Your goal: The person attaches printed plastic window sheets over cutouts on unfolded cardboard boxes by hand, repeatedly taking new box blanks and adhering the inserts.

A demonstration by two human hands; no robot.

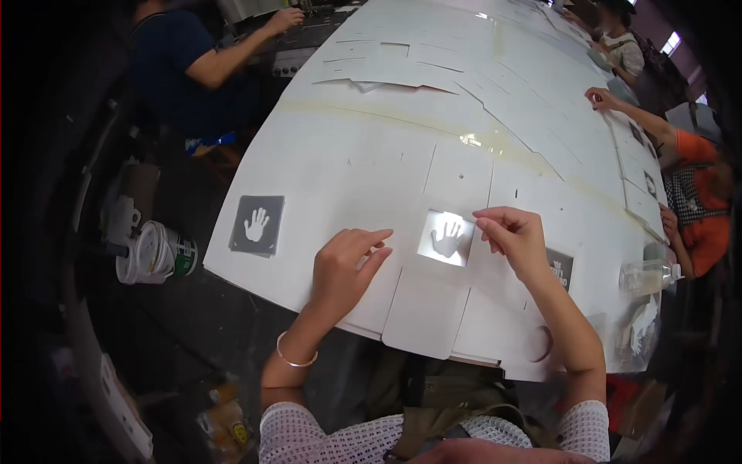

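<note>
A bright square with a grey handprint shape [447,237] lies on the white table [332,178] between my hands. My right hand [510,236] is at its upper right corner, thumb and index finger pinched together; whatever they hold is too small to make out. To the left of the square, my left hand [348,267] hovers with thumb and index finger apart, holding nothing. A stack of dark square sheets with a white handprint [257,224] rests at the table's left. Partly behind my right forearm is a dark card with pale lettering [559,267].
A clear bottle [648,276] lies on the right, above a clear plastic bag [638,334]. White buckets [151,255] stand on the floor at left. A person in dark blue [174,69] is at upper left; a person in orange [699,209] and another person are at right.
</note>
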